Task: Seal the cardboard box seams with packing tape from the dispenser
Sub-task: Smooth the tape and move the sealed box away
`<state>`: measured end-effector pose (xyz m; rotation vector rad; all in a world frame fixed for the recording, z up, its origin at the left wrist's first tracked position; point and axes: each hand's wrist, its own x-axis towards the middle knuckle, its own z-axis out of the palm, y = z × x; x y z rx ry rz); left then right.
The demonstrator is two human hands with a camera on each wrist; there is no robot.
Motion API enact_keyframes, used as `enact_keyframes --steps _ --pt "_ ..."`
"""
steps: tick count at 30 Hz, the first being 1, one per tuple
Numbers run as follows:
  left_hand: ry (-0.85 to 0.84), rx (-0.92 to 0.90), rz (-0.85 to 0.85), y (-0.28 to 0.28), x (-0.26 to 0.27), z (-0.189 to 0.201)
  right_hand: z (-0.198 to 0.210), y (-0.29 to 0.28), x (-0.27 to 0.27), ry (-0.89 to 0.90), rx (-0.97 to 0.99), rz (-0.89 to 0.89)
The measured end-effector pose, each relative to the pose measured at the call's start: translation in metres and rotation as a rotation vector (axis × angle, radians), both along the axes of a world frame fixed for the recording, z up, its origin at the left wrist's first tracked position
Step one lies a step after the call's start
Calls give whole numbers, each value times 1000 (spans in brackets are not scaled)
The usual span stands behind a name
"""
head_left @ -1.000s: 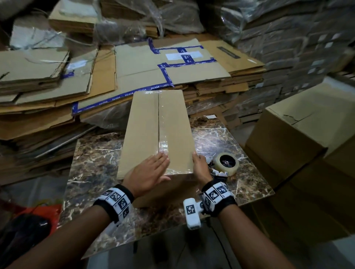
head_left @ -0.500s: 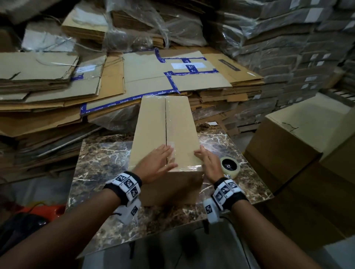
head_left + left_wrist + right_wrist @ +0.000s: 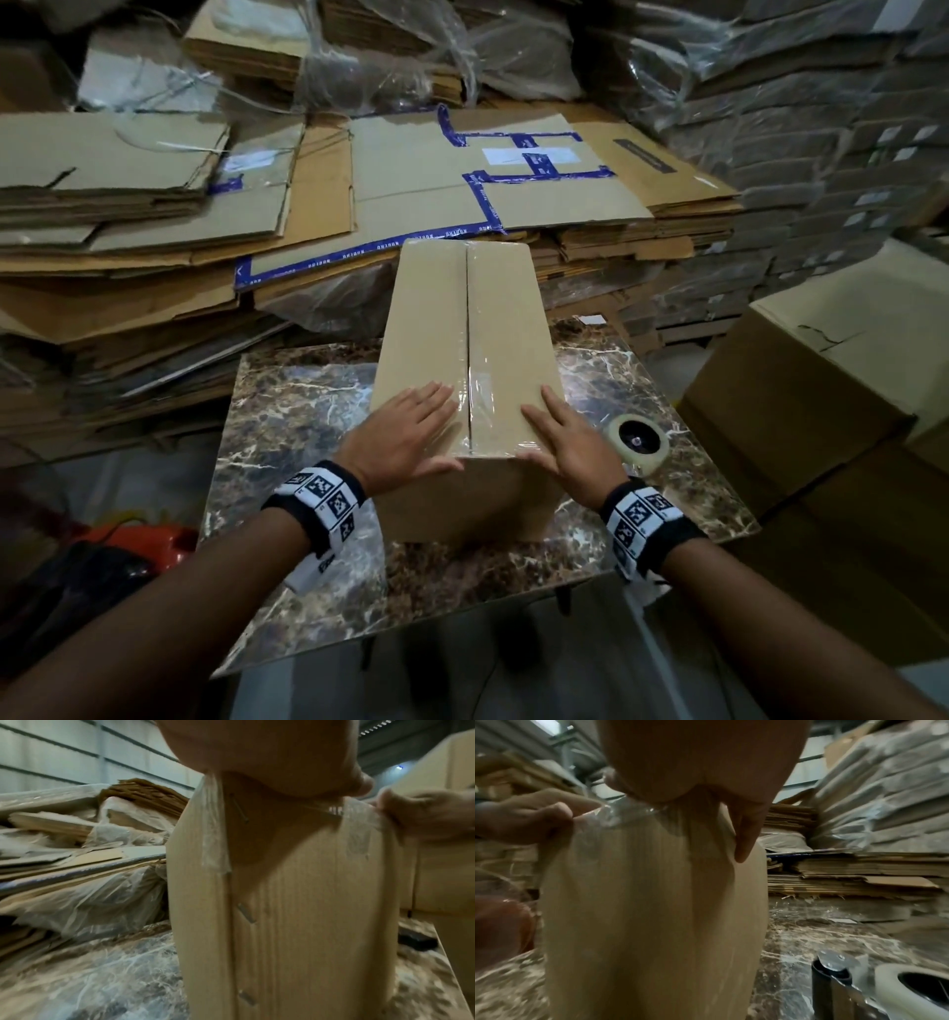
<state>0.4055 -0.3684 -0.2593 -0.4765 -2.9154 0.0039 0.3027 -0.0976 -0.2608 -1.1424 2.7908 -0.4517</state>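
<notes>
- Moved since a second ago: left hand [image 3: 405, 437] slid off the middle seam toward the box's left side; right hand [image 3: 570, 442] climbed from the near right corner onto the top, leaving the tape dispenser [image 3: 637, 439] fully in view.
- Left hand lying flat, fingers straight and together, fingertips just touching the clear packing tape [image 3: 480, 370] by the seam, thumb hooked over the near top edge; holding nothing, only pressing.
- Right hand likewise flat and spread on the right flap, thumb reaching down the near face; nothing gripped.
- Probably pressing both flaps down at once, to keep the seam shut and rub the tape end firmly onto the board.
- Cardboard box [image 3: 426, 318] standing on the marble-patterned surface [image 3: 287, 406], long side running away from the body, tape laid along the middle seam and folded over the near edge.
- Crinkled tape end stuck to the near face, seen from the left wrist, beside a row of staples.
- Dispenser resting on the surface just right of the box, within easy reach for further seams.
- Beyond: flattened cardboard stacks [image 3: 154, 169] and a large closed carton [image 3: 847, 360] at the right.
</notes>
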Motion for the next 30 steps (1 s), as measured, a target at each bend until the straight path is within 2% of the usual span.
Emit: enact_keyframes --steps 7,10,14,25,30 --pt "48 -33 -4 2 1 -2 9 -3 1 16 194 58" --pt "29 -41 9 2 1 -1 11 5 -7 -23 271 153" --pt "41 -22 36 3 2 0 31 11 -18 36 420 247" --pt "92 -7 137 3 4 -1 32 13 -23 5 387 312" --pt "244 183 205 4 6 -3 13 19 -14 27 240 209"
